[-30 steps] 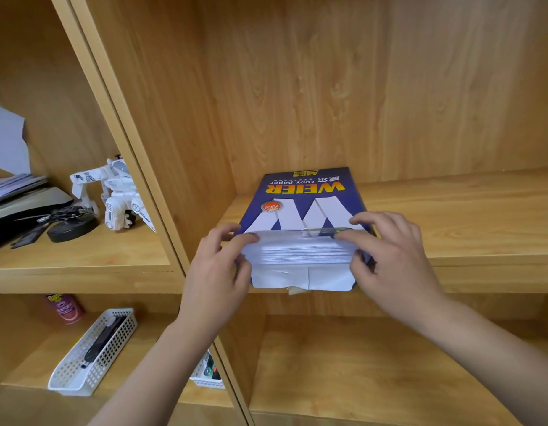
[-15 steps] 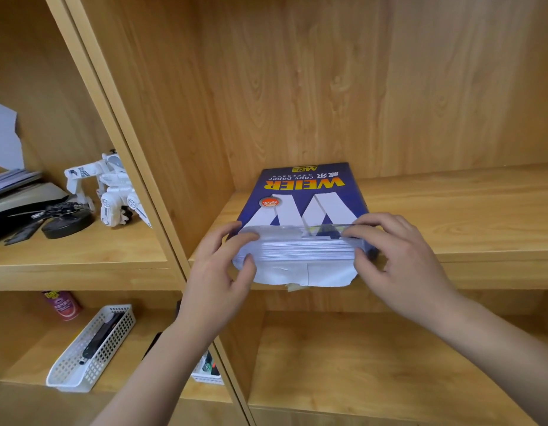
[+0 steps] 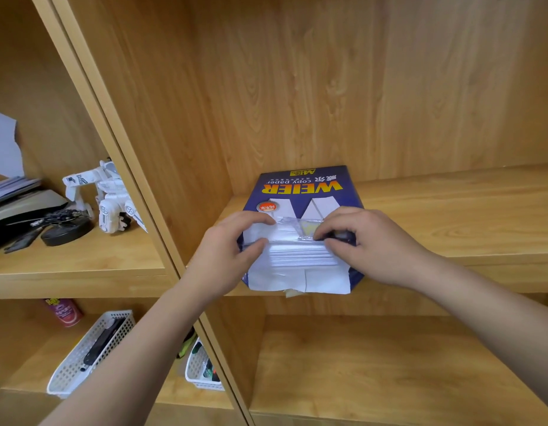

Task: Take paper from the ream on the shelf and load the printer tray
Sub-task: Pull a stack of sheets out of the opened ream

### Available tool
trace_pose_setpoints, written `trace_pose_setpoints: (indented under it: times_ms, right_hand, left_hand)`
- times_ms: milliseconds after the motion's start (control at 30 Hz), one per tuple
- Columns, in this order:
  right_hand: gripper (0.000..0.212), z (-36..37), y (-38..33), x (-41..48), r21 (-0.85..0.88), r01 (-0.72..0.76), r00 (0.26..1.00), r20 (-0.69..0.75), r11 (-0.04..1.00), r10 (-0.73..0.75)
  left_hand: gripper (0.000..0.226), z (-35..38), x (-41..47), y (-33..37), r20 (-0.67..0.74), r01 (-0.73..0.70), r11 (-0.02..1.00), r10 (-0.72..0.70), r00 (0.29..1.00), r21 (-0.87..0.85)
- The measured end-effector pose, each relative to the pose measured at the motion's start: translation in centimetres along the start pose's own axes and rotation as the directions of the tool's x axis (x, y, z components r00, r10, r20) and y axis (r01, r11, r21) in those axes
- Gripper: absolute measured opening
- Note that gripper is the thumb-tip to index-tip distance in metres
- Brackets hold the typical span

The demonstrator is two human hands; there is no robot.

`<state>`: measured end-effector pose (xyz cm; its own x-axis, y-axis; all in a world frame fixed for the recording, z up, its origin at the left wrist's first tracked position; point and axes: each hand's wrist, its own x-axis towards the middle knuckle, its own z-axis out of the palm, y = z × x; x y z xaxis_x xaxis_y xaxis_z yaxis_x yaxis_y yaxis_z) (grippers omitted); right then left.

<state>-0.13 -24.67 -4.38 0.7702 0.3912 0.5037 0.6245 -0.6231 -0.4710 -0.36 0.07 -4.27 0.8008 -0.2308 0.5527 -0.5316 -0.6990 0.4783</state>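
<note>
A blue ream (image 3: 303,187) of copy paper with yellow lettering lies flat on the wooden shelf (image 3: 451,216), its torn open end toward me and hanging over the shelf's front edge. White sheets (image 3: 300,255) show in the opening. My left hand (image 3: 223,259) pinches the left side of the stack, thumb under and fingers over the wrapper's top flap. My right hand (image 3: 368,244) grips the right side of the opening, fingertips pressing the crumpled top flap. The printer is not in view.
A vertical wooden divider (image 3: 137,192) stands just left of the ream. Beyond it sit a white toy robot (image 3: 108,201), a black round object (image 3: 66,230) and stacked papers. Below are white mesh baskets (image 3: 88,355) and a red can (image 3: 65,312). The lower right shelf (image 3: 389,364) is bare wood.
Both hands have closed in on the ream's open end. The top wrapper flap is now pushed back and crumpled, and the ream has slid slightly toward me.
</note>
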Motion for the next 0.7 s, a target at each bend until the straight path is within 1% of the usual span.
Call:
trace_pose_setpoints:
  times_ms: [67, 167, 300, 433, 500, 600, 700]
  right_hand:
    - [0.020, 0.0, 0.0, 0.1, -0.008, 0.008, 1.000, -0.005, 1.000, -0.008]
    - [0.022, 0.1, 0.1, 0.2, 0.013, 0.013, 0.999, -0.034, 1.000, -0.013]
    - [0.024, 0.1, 0.2, 0.3, -0.065, 0.018, 0.999, -0.028, 0.998, -0.020]
    - [0.018, -0.3, 0.0, 0.4, -0.055, -0.017, 1.000, 0.000, 0.998, 0.017]
    - [0.015, -0.7, -0.2, 0.8, -0.074, -0.044, 0.998, 0.038, 0.996, 0.047]
    - [0.016, -1.1, -0.4, 1.3, -0.166, -0.060, 0.993, 0.086, 0.984, 0.076]
    - [0.015, -1.3, -0.7, 1.7, -0.209, -0.067, 0.989, 0.112, 0.976, 0.092]
  left_hand:
    - [0.022, 0.0, 0.2, -0.2, -0.010, -0.027, 1.000, 0.027, 1.000, 0.016]
    - [0.018, 0.3, 0.4, -0.5, 0.022, -0.073, 0.993, 0.072, 0.997, 0.089]
    - [0.022, 0.4, 0.5, -0.1, 0.081, -0.010, 0.989, -0.002, 0.997, 0.149]
    - [0.011, -0.9, 1.0, 0.5, 0.193, -0.004, 0.986, -0.029, 0.981, 0.164]
    - [0.016, -1.3, 1.5, 0.6, 0.223, 0.034, 0.982, -0.076, 0.972, 0.184]
    - [0.019, -1.5, 2.3, 1.2, 0.242, 0.075, 0.966, -0.136, 0.961, 0.246]
    - [0.019, -1.9, 3.0, 1.4, 0.293, 0.109, 0.969, -0.172, 0.941, 0.221]
